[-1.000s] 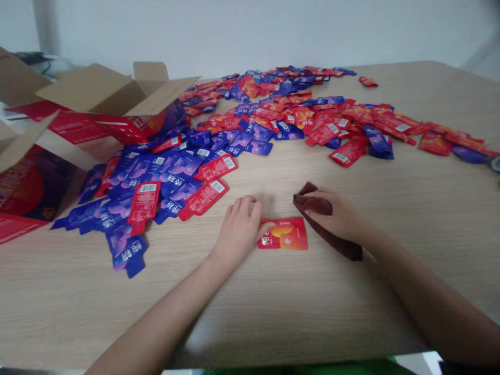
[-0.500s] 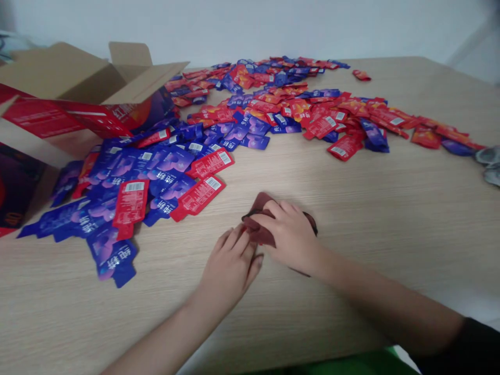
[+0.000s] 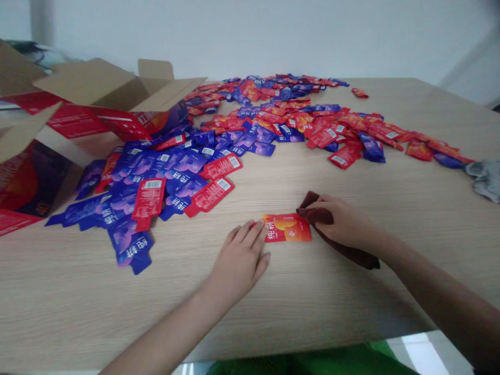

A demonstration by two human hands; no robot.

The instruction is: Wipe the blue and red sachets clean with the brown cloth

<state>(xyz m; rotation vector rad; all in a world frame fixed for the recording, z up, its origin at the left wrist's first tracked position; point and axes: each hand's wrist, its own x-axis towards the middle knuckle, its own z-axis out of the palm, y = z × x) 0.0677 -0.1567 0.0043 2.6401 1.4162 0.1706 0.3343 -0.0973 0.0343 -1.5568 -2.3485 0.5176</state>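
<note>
A red and orange pouch (image 3: 291, 227) lies flat on the table in front of me, its printed front facing up. My left hand (image 3: 244, 252) rests on the pouch's left end, fingers stretched out and lying flat. At the pouch's right end, my right hand (image 3: 341, 221) is closed around a dark brown cloth (image 3: 346, 252), which touches the pouch's upper right corner. Part of the cloth trails below the palm toward the wrist. To the left lies a spread of purple pouches (image 3: 152, 179), with a few red pouches (image 3: 149, 199) on top, barcodes up.
Open cardboard boxes (image 3: 105, 78) stand at the left, flaps spread. Long heaps of red and purple pouches (image 3: 320, 127) stretch across the far side of the wooden table (image 3: 273, 312). A grey cloth (image 3: 486, 179) lies at the right edge, and a single red pouch (image 3: 360, 92) sits far back.
My right hand has moved right with the brown cloth, uncovering the red pouch. My left hand stays at the pouch's left end. The view has shifted slightly.
</note>
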